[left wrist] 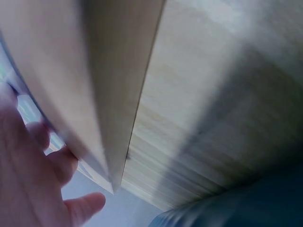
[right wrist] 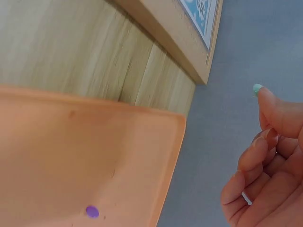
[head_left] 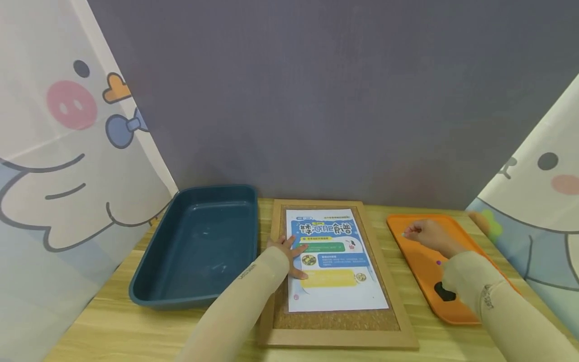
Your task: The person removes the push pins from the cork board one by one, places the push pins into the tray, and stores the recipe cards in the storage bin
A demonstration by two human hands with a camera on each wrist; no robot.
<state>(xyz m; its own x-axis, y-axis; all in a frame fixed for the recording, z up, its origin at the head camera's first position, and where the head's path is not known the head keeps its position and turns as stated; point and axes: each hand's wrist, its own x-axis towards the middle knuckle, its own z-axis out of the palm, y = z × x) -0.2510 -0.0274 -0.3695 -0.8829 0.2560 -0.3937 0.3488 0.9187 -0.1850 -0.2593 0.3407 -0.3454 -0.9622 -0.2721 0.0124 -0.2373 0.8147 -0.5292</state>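
A white printed sheet with blue, green and yellow blocks lies on a wood-framed cork board. My left hand rests on the left edge of the sheet with its fingers spread. In the left wrist view its fingers lie over the board's frame. Above the far part of an orange tray, my right hand pinches a small mint-green tack at its fingertips; most of its shape is hidden. A small purple tack lies on the tray.
A deep dark-blue bin stands left of the board. On the orange tray is a black piece, partly covered by the right sleeve. A grey panel rises behind the wooden table, with cartoon-printed sheets at both sides.
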